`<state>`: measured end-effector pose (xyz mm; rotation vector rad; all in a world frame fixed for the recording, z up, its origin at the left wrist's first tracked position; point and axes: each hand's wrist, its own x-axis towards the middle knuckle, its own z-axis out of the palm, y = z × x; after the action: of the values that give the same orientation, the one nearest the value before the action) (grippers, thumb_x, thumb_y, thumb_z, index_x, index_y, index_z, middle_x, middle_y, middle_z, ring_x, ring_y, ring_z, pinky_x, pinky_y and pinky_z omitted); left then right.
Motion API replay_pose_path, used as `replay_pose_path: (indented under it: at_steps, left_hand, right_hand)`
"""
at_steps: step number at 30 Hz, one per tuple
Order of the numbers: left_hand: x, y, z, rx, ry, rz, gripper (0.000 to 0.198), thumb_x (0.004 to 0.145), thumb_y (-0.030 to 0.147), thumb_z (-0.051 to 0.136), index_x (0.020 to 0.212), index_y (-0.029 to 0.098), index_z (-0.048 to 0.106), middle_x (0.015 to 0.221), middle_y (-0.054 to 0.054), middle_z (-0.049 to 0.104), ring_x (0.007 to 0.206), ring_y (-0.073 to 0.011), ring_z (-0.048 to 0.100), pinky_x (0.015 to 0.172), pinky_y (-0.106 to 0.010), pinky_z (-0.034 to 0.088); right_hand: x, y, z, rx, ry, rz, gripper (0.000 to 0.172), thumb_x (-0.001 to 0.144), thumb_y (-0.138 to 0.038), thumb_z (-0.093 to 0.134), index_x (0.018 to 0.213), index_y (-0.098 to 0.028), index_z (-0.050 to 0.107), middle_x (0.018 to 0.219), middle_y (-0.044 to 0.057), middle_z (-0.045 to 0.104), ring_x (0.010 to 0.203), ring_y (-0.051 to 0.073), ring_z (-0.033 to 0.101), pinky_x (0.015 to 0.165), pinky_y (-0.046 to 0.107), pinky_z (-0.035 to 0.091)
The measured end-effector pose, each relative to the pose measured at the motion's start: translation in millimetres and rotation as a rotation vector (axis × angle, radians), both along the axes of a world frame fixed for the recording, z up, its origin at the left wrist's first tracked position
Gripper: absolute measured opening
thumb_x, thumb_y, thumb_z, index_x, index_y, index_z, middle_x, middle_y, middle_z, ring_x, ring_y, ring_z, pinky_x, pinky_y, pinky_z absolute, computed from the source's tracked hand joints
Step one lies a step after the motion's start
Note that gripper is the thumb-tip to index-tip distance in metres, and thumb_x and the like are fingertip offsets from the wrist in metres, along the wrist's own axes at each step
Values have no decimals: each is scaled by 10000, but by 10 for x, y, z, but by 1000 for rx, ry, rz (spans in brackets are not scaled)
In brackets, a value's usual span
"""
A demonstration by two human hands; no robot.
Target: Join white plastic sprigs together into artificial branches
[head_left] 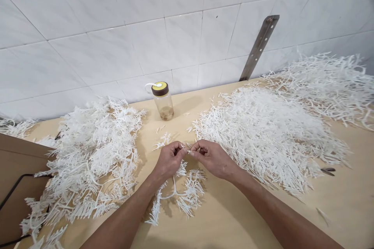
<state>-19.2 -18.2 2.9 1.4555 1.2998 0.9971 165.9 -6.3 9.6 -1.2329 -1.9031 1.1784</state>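
My left hand point(169, 160) is closed around the top of a white plastic branching frame point(178, 194) whose toothed limbs hang down over the wooden tabletop point(233, 218). My right hand point(212, 157) meets it at the middle, thumb and fingers pinched on a small white piece at the frame's tip. On the left lies a tall heap of whole white frames point(93, 163). To the right spreads a wide pile of loose white sticks point(269, 132).
A clear bottle with a yellow-brown cap point(163, 101) stands by the tiled wall. A metal strip point(259, 46) leans on the wall. A brown box with a black cable point(17, 186) sits at the left edge. A small dark tool point(329, 171) lies at the right.
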Motion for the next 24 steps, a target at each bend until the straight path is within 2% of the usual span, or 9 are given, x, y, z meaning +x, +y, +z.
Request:
replay_pose_path:
  at_steps: [10, 16, 18, 20, 24]
  left_hand:
    - [29, -32, 2, 83, 158, 12, 215, 820, 323, 635, 681, 166, 588, 566, 46, 441, 543, -97, 364, 529, -228, 295]
    - [37, -5, -40, -6, 63, 44, 279, 777, 385, 667, 639, 165, 563, 541, 55, 407, 527, -91, 336, 505, -224, 276]
    - [17, 3, -44, -13, 47, 52, 294, 771, 402, 675, 638, 166, 560, 540, 55, 401, 526, -90, 335, 505, -223, 276]
    - [-17, 10, -32, 11, 42, 81, 306, 780, 418, 671, 647, 166, 561, 545, 52, 404, 531, -93, 345, 509, -226, 281]
    - [-59, 16, 19, 37, -5, 108, 330, 791, 461, 670, 690, 161, 578, 572, 39, 439, 552, -98, 374, 530, -232, 297]
  right_hand:
    - [7, 6, 8, 25, -88, 8, 194, 899, -309, 530, 798, -183, 638, 753, 20, 637, 691, 162, 546, 637, 297, 414]
    - [-46, -85, 5, 307, -154, 51, 245, 960, -241, 433, 736, -196, 523, 734, 23, 563, 678, 160, 493, 636, 295, 373]
    - [-19, -75, 7, 338, -178, 43, 235, 957, -230, 434, 741, -198, 519, 727, 25, 563, 670, 164, 492, 628, 296, 368]
    - [45, -25, 17, 347, -185, -36, 210, 939, -218, 450, 747, -200, 532, 718, 26, 574, 655, 165, 498, 616, 294, 370]
    - [219, 120, 72, 316, -152, -297, 153, 890, -254, 515, 762, -210, 587, 674, 11, 600, 593, 160, 512, 591, 294, 389]
